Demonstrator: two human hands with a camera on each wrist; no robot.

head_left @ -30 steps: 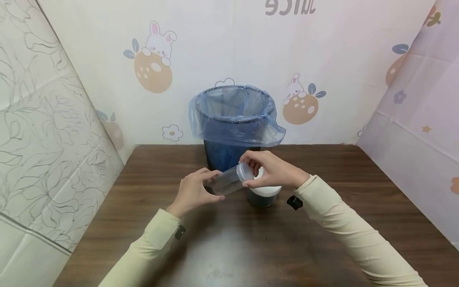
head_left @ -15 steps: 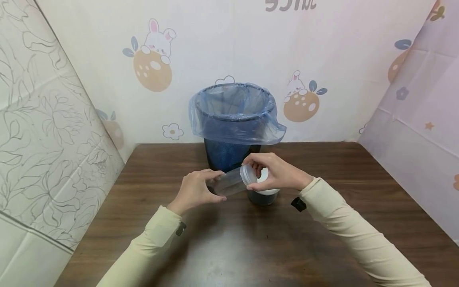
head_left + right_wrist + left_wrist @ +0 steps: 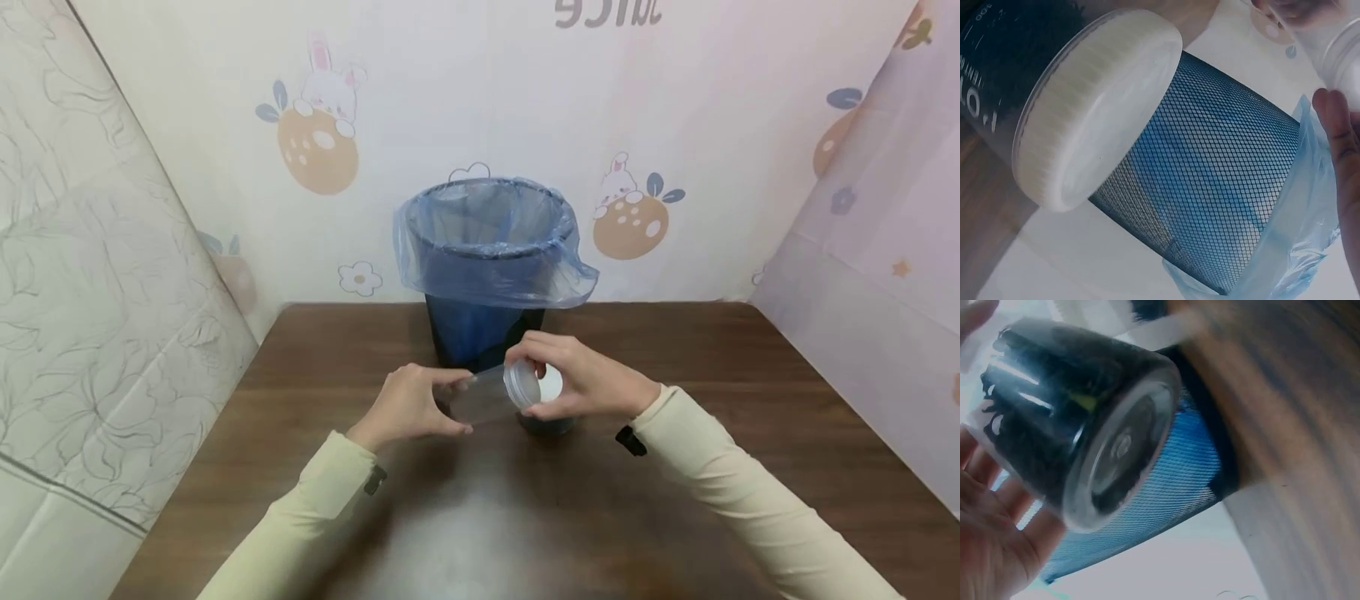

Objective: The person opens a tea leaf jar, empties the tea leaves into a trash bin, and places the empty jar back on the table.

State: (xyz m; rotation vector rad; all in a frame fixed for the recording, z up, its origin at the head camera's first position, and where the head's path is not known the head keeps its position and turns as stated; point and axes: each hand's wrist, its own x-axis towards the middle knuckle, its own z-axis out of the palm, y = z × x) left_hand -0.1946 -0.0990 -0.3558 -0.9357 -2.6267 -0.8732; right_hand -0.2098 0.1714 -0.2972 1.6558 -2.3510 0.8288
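A clear plastic jar (image 3: 483, 397) is held nearly sideways above the table, its ringed translucent end towards the right. My left hand (image 3: 408, 405) grips the base end between thumb and fingers. At the ringed end, my right hand (image 3: 585, 379) pinches the edge with thumb and index finger. Dark, leafy-looking contents show through the jar (image 3: 1054, 394) near its round bottom in the left wrist view. Beneath and behind the right hand stands a second, dark-filled jar (image 3: 546, 425), whose ribbed white lid (image 3: 1110, 112) fills much of the right wrist view.
Behind the hands, a dark mesh bin (image 3: 461, 329) stands on the brown wooden table (image 3: 337, 333). A blue plastic liner (image 3: 495, 279) hangs over its rim. Printed cloth walls (image 3: 705, 125) close off the back and both sides.
Both hands have come slightly lower in the head view, bringing the clear jar with them. The right hand has also shifted a little rightward, and the jar lies closer to level.
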